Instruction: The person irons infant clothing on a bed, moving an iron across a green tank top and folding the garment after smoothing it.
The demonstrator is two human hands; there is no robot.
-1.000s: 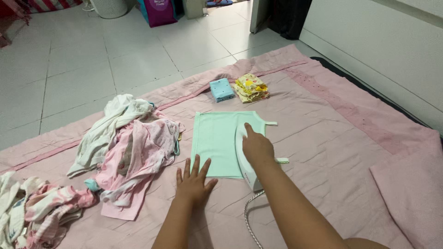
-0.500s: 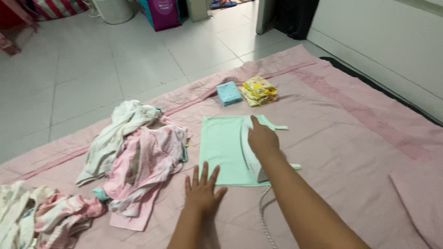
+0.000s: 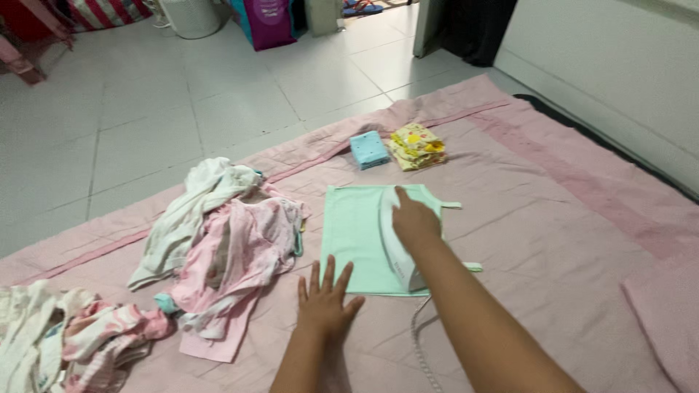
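A flat mint-green garment (image 3: 354, 233) lies spread on a pink blanket (image 3: 553, 218). My right hand (image 3: 415, 218) grips a white clothes iron (image 3: 394, 244) that rests on the right half of the garment. A cord (image 3: 419, 342) trails from the iron toward me. My left hand (image 3: 325, 300) lies flat, fingers spread, on the blanket at the garment's near left corner, its fingertips touching the cloth's edge.
A heap of pink and white clothes (image 3: 218, 240) lies left of the garment, with more (image 3: 65, 338) at the far left. A folded blue piece (image 3: 369, 150) and a folded yellow piece (image 3: 416, 146) sit beyond it. White tiled floor (image 3: 182, 94), a purple bag (image 3: 266, 20) and a wall (image 3: 619, 65) surround the blanket.
The iron has slid away from me along the green garment, from its near edge toward the middle. My left hand has stayed flat in place. The view has shifted slightly.
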